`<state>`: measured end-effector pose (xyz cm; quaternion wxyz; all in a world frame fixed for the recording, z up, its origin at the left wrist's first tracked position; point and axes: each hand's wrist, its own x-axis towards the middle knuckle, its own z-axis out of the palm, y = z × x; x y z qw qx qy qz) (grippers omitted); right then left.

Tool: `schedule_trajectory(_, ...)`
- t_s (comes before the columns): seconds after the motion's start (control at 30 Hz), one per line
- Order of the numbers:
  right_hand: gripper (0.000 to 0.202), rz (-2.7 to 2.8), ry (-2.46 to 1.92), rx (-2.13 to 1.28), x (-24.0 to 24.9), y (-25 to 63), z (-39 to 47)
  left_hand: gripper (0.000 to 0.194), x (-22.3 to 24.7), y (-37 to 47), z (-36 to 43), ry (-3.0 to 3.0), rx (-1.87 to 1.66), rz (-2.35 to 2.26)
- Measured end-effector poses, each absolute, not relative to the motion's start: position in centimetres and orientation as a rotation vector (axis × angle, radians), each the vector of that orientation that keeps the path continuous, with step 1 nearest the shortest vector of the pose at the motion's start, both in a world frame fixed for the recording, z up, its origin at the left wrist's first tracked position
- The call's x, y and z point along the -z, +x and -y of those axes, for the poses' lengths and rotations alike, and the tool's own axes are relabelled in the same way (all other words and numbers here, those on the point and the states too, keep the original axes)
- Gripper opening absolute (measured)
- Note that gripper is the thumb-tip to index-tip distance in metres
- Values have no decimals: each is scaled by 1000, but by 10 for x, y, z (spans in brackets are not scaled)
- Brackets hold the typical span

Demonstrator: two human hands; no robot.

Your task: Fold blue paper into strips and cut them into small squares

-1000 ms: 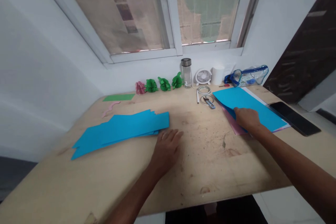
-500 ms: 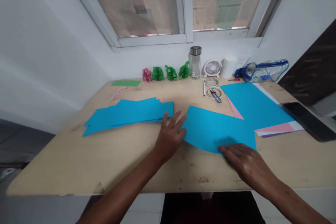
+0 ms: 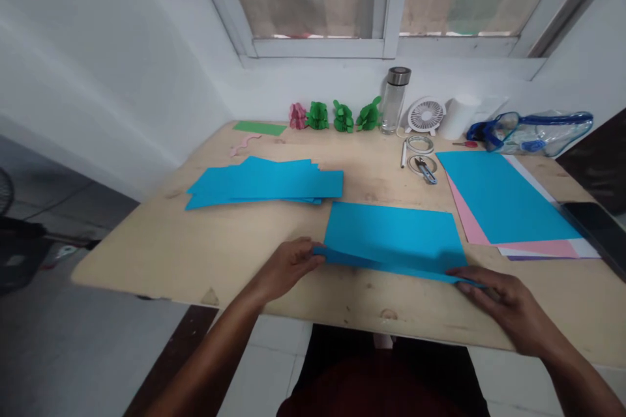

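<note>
Two hands hold one blue sheet (image 3: 391, 231) at the table's near side; take that sheet as the clock's centre, twelve towards the window. At eight o'clock the left hand (image 3: 296, 262) pinches its near left corner between thumb and fingers; at four the right hand (image 3: 491, 293) grips the near right corner likewise. A darker band runs along the near edge; whether it is a fold, I cannot tell.

At ten o'clock lies one stack of blue strips (image 3: 267, 181), too overlapped to count. Between eleven and twelve stand four paper shapes: one pink shape (image 3: 297, 116) and three green shapes (image 3: 343, 117). Twelve has one bottle (image 3: 392, 107) and one white pen (image 3: 403, 154); one o'clock, two rings (image 3: 420, 144) and one pair of snips (image 3: 425, 171). Towards three are one paper pile (image 3: 513, 199), blue on top, and one phone (image 3: 594, 231).
</note>
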<state>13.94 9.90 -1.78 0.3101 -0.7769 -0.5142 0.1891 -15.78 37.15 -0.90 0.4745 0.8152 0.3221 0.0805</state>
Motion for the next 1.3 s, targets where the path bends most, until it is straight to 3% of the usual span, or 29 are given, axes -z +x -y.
schedule_trajectory(0.23,37,638,-2011,-590,13,134,-124,38,16,-147,-363,1865,-483,-908)
schedule_trajectory(0.5,43,815,-2267,-294,19,132,-143,33,28,-136,-359,2145,-644,-1174)
schedule_trajectory(0.67,50,940,-2371,-160,25,136,-153,42,32,-127,-335,2707,-1079,-1039)
schedule_trajectory(0.83,50,1063,-2428,-69,28,146,-161,53,41,-110,-314,3093,-630,-407)
schedule_trajectory(1.07,52,1111,-2323,241,20,143,-164,60,52,-101,-321,3059,-408,-561)
schedule_trajectory(1.2,58,1432,-2183,565,18,131,-159,61,52,-100,-322,3044,-418,-618)
schedule_trajectory(1.3,57,1712,-2116,565,25,125,-155,61,52,-98,-324,3035,-417,-663)
